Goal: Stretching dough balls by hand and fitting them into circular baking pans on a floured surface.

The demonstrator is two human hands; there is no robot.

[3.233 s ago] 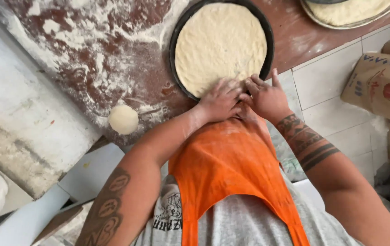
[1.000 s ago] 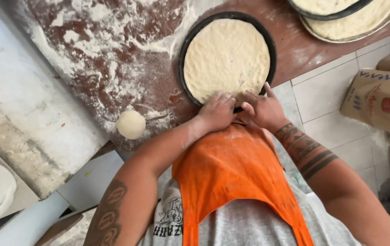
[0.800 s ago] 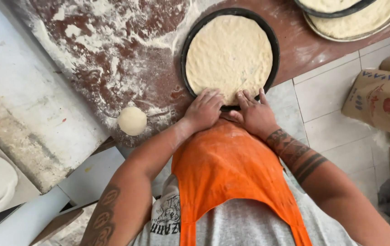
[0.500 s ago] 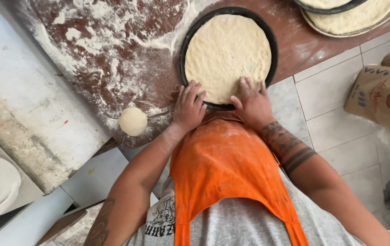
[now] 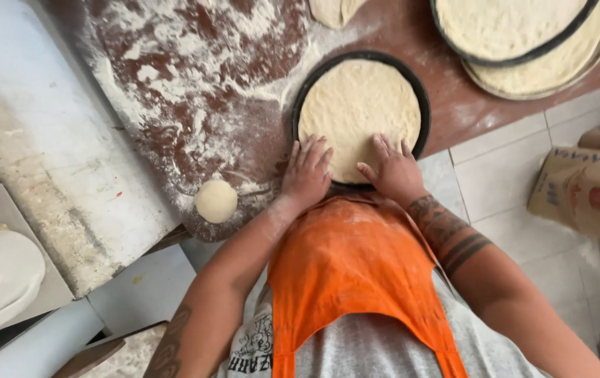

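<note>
A round flat sheet of pale dough [image 5: 359,105] lies in a black round pan [image 5: 308,82] on the floured reddish-brown table [image 5: 195,77]. My left hand [image 5: 307,171] rests flat, fingers spread, on the near left edge of the dough and the pan's rim. My right hand [image 5: 394,168] lies flat, fingers apart, on the near right part of the dough. Neither hand grips anything. A small dough ball [image 5: 216,201] sits on the table left of my left hand.
Two more pans with dough [image 5: 524,31] stand stacked at the far right. A dough scrap [image 5: 335,10] lies at the top edge. A white floured slab [image 5: 41,147] runs along the left. Cardboard boxes [image 5: 583,196] stand on the tiled floor at right.
Both hands slid from the pan's near rim, where they were bunched together, outward and onto the dough, and now lie flat and spread. The view shifted slightly.
</note>
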